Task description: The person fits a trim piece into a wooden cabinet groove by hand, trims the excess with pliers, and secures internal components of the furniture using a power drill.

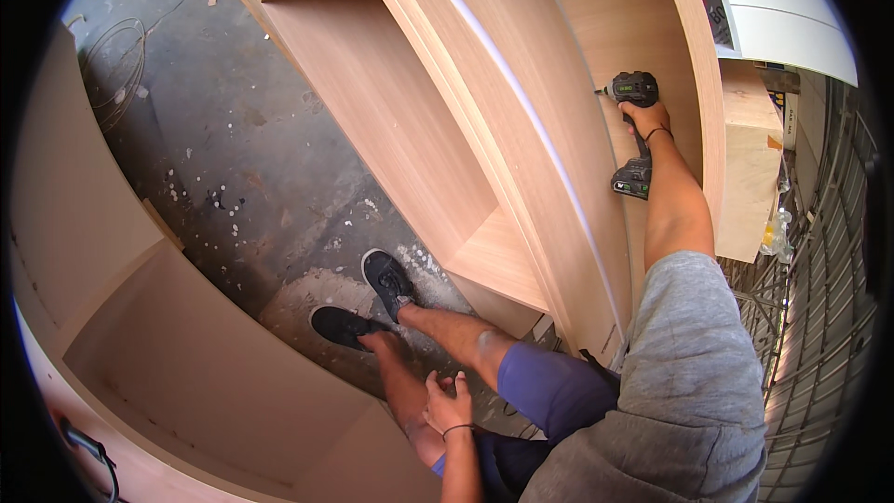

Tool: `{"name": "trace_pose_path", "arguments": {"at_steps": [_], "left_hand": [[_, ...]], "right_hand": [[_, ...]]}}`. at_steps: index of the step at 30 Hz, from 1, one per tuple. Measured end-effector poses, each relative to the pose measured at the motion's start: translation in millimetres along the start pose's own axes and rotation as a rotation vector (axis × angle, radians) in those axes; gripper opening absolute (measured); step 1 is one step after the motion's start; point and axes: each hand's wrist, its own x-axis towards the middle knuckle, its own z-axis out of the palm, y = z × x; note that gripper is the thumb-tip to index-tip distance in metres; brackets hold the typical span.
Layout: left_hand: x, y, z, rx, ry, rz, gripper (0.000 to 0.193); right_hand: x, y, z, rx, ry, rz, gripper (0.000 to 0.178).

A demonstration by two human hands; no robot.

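Note:
My right hand (646, 118) is wrapped round the grip of a black cordless drill (636, 88) with green markings. Its short bit points left, close to the wall of a pale wooden cabinet (521, 47). The battery end hangs below my fist, and my right arm reaches into the cabinet's right-hand bay. Lower down, my left hand (449, 402) is held in front of my leg, away from the cabinet. Its fingers are curled in, and whatever they hold is too small or hidden to make out.
A second cabinet or board unit (214, 363) stands at the left. Between the units lies a stained concrete floor (270, 130) with white flecks and a coiled wire (116, 74). Wire mesh (810, 298) and a plywood box (752, 158) are on the right.

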Motion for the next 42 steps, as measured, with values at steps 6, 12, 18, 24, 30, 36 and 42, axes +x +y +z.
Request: {"name": "trace_pose_path", "arguments": {"at_steps": [6, 12, 18, 24, 30, 36, 42], "left_hand": [[1.0, 0.0, 3.3, -0.012, 0.003, -0.001, 0.057], [-1.0, -0.6, 2.5, 0.01, -0.006, -0.003, 0.058], [0.7, -7.8, 2.5, 0.011, -0.004, -0.028, 0.059], [-0.5, -8.0, 2.4, 0.021, 0.002, -0.024, 0.059], [-1.0, -11.9, -2.3, -0.003, -0.015, -0.024, 0.059], [0.5, -11.8, -0.4, -0.001, 0.004, -0.022, 0.06], [0.7, -9.3, -2.1, -0.013, 0.01, -0.01, 0.06]], "right_hand": [[11.9, 3.8, -1.4, 0.045, -0.035, 0.014, 0.03], [39.3, 20.5, -8.4, 0.214, -0.468, 0.119, 0.017], [25.7, 12.0, -5.5, 0.178, -0.408, 0.068, 0.014], [23.6, 12.8, -9.8, 0.151, -0.38, 0.038, 0.013], [14.2, 6.3, -10.6, 0.126, -0.371, 0.05, 0.013], [20.6, 13.3, -9.7, 0.196, -0.367, -0.034, 0.012], [21.1, 4.9, -14.8, 0.113, -0.374, 0.068, 0.012]]}}
